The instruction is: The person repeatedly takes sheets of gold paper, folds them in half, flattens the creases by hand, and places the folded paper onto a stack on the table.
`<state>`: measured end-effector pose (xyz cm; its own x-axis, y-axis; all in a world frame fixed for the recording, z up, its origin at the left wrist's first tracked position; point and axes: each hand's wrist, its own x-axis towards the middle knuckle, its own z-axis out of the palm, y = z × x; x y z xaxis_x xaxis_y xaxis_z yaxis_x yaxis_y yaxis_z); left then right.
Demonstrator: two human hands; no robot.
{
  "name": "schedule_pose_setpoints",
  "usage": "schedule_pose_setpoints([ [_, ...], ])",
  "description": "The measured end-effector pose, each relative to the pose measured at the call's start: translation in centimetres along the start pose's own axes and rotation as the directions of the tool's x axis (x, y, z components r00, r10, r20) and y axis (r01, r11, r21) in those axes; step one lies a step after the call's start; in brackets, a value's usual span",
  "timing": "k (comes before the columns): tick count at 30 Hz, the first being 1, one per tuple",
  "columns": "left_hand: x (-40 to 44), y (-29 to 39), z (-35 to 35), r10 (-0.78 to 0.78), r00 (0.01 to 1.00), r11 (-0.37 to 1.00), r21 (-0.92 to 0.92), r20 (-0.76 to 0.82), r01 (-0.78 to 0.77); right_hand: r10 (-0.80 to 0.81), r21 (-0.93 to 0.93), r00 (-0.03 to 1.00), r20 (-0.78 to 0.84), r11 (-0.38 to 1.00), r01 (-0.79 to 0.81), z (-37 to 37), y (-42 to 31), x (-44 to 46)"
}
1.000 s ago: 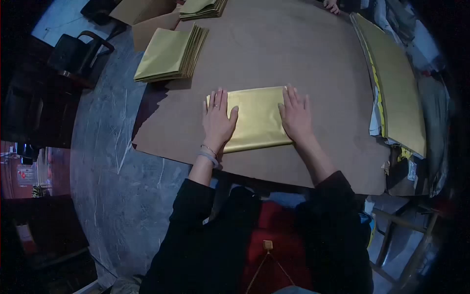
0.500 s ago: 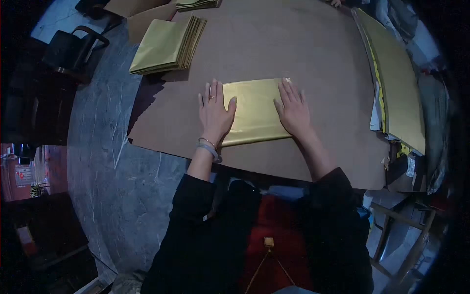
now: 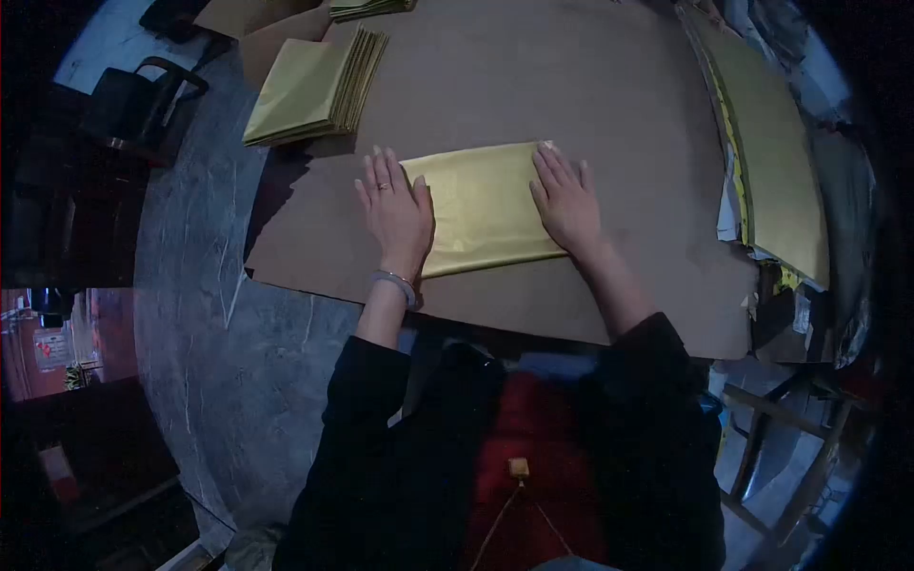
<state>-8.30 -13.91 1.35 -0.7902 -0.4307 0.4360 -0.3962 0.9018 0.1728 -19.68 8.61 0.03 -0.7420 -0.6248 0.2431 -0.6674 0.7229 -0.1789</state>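
A folded gold sheet (image 3: 481, 209) lies flat on the brown cardboard tabletop (image 3: 533, 76), close to the front edge. My left hand (image 3: 395, 214) rests along its left edge, fingers stretched forward and the thumb side against the gold. On the opposite side, my right hand (image 3: 566, 200) presses flat on the right edge with its fingertips at the far corner. Both hands lie open, and neither grasps the sheet. Whether the sheet is paper or foil I cannot tell.
A stack of folded gold sheets (image 3: 300, 88) sits at the back left, with another gold stack (image 3: 371, 8) behind it. Large gold sheets (image 3: 762, 143) are piled along the right side. A dark chair (image 3: 133, 105) stands on the grey floor (image 3: 257, 381) at left.
My left hand has slid a little to the left, uncovering more of the gold sheet. The right hand stays on the right edge. The view has shifted slightly.
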Motion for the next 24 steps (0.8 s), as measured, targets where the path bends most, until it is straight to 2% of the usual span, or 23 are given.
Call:
schedule_pose_setpoints([
  [5,0.1,0.3,0.2,0.158,0.987,0.987,0.023,-0.005,-0.157,0.0,-0.028,0.999,-0.043,1.0,-0.001,0.2,-0.1,-0.2],
  [7,-0.3,2.4,-1.4,0.197,0.979,0.98,0.007,0.052,-0.198,-0.005,-0.039,0.998,-0.062,0.999,0.003,0.3,-0.1,-0.1],
  [8,-0.7,4.2,-2.5,0.182,0.972,0.983,-0.057,0.152,-0.175,-0.004,-0.051,0.998,-0.064,0.999,0.001,0.3,-0.1,-0.2],
  [9,-1.4,5.8,-2.8,0.238,0.954,0.969,-0.108,0.183,-0.221,0.01,-0.012,0.997,-0.074,1.0,-0.011,0.6,-0.1,-0.2],
  [12,-4.2,10.2,-1.5,0.338,0.92,0.923,-0.262,0.197,-0.283,0.003,0.008,0.998,-0.067,1.0,-0.002,0.9,0.0,-0.1],
  [13,-4.9,11.2,-1.3,0.35,0.912,0.92,-0.259,0.214,-0.293,-0.025,0.007,0.996,-0.083,1.0,0.026,0.9,0.2,-0.1],
  [18,-6.2,11.2,-0.6,0.305,0.915,0.934,-0.273,0.265,-0.232,-0.011,-0.024,0.996,-0.094,1.0,0.009,0.7,0.0,-0.2],
  [20,-6.1,10.2,-0.7,0.299,0.917,0.931,-0.294,0.265,-0.219,-0.004,-0.016,1.0,-0.025,1.0,0.004,0.9,0.2,-0.1],
  [22,-6.0,8.8,-1.4,0.271,0.911,0.955,-0.207,0.31,-0.214,0.006,0.003,1.0,-0.03,1.0,-0.006,0.7,0.1,-0.1],
  [24,-6.3,6.8,-1.8,0.254,0.922,0.96,-0.195,0.292,-0.202,0.002,-0.007,0.999,-0.046,1.0,-0.002,0.5,0.0,-0.2],
])
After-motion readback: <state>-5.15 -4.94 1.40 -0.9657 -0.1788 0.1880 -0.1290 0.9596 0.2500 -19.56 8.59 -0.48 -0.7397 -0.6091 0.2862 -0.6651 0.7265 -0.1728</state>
